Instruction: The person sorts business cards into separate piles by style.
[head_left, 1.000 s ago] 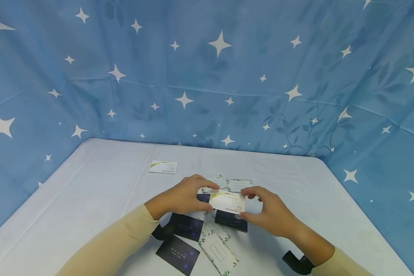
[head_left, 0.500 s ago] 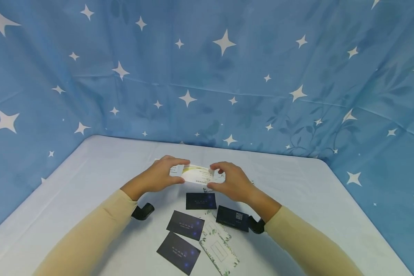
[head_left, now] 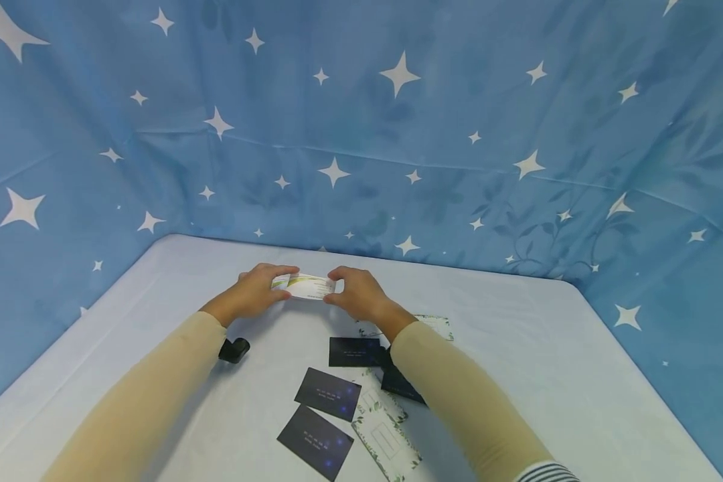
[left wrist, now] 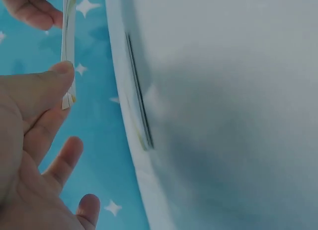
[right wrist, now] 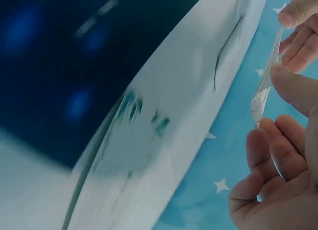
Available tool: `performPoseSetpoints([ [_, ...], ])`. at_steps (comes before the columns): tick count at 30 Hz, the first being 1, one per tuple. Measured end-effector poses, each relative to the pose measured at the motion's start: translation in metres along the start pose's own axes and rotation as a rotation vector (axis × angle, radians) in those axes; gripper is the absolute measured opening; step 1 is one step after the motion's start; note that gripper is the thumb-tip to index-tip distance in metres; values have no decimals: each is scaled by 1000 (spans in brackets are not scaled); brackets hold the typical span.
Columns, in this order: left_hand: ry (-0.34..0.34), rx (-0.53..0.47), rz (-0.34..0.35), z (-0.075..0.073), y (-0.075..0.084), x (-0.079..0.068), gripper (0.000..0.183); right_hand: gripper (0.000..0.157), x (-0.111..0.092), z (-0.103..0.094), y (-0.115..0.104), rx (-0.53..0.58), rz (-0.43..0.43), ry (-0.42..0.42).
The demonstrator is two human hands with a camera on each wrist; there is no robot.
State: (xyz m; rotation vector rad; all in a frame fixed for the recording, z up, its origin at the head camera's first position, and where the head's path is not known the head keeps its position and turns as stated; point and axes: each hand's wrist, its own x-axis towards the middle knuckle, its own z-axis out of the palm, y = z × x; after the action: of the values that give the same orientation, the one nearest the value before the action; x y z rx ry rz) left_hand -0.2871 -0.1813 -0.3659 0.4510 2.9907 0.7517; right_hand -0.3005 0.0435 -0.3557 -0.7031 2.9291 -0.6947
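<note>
White and glossy-looking, the held card [head_left: 311,286] is a slim rectangle with a yellow-green swoosh curving across its left part and small print, too fine to read, toward the right. Seen edge-on from the wrists, it shows thin layered edges, and the end by the right hand bends slightly.

Left hand [head_left: 256,291] and right hand [head_left: 358,293] both grasp it, each pinching one short end between thumb and fingers; in the wrist views, the other fingers spread loosely below the grip. The card is raised above the far left part of the table [head_left: 506,348], apart from the cloth. Its long axis runs left to right from hand to hand, dipping a little to the right, with its printed face toward the head camera.

Partly hidden behind its left end, another white card [head_left: 280,282] lies on the smooth white cloth. Nearer the person, flat, dark navy cards [head_left: 328,393] with blue glints lie among pale cards bordered with green leaves [head_left: 387,445]. Cream sleeves [head_left: 460,385] cover the forearms. Softly creased blue fabric [head_left: 361,120], scattered with four-pointed white stars, hangs beyond the table.
</note>
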Motion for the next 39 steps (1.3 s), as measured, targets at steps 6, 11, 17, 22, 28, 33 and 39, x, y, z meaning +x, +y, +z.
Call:
performPoseSetpoints([
  [6,-64,-47,-57,-3,-13,6,57,49,18,13,-10,29,79,-14],
  [11,-111,-105,-96,-1,-19,8,58,48,27,23,-13,22,99,-38],
  [17,-101,-80,-88,2,-28,12,55,46,32,32,-15,33,104,-47],
  [22,-118,-45,-108,2,-30,15,54,46,37,40,-16,47,136,-72],
  [28,-123,-16,-120,1,-30,17,52,46,42,43,-16,47,130,-66],
  [33,-141,5,-143,2,-30,19,53,47,44,45,-17,42,147,-85],
  [39,-154,13,-152,5,-30,20,55,50,46,48,-16,27,173,-97],
])
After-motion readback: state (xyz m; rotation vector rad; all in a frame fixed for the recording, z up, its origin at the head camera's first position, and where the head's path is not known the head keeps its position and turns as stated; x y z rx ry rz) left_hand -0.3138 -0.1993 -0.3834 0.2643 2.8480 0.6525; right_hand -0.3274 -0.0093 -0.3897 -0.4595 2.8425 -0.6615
